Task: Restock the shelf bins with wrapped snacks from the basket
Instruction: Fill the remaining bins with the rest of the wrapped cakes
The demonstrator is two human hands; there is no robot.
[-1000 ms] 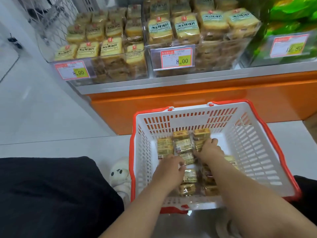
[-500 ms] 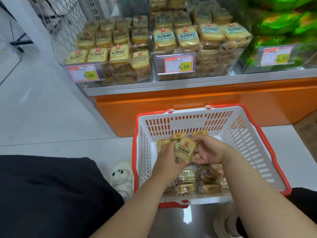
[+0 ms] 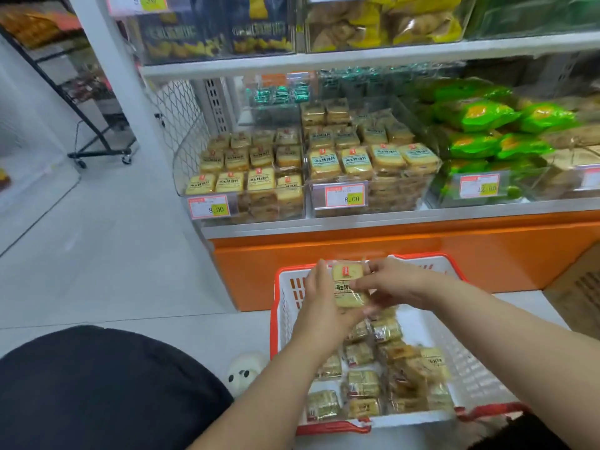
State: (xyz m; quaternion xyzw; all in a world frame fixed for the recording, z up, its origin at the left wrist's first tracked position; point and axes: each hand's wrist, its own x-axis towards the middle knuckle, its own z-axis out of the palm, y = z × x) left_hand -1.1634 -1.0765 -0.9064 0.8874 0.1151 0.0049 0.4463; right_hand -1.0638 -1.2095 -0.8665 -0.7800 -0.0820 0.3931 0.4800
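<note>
A white basket with a red rim point(image 3: 467, 378) sits on the floor below the shelf, with several wrapped yellow snacks point(image 3: 363, 383) lying in it. Above its far end, both hands hold a stack of wrapped snack packs point(image 3: 347, 285). My left hand point(image 3: 319, 306) cups the stack from the left and underneath. My right hand point(image 3: 393, 284) grips it from the right, fingers across the wrapper. Two clear shelf bins point(image 3: 246, 203) point(image 3: 370, 196) on the lowest shelf hold rows of the same yellow snacks behind 8.00 price tags.
Green snack bags point(image 3: 480, 125) fill a bin to the right, with a 12.00 tag. An orange shelf base point(image 3: 357, 258) stands behind the basket. A white slipper point(image 3: 246, 368) lies left of the basket, and my dark-clothed knee point(image 3: 97, 388) is lower left. A black wheeled rack point(image 3: 97, 151) stands far left.
Both hands gathered snack packs in the basket and lifted them up above its far rim. The view tilted upward, showing more of the shelves.
</note>
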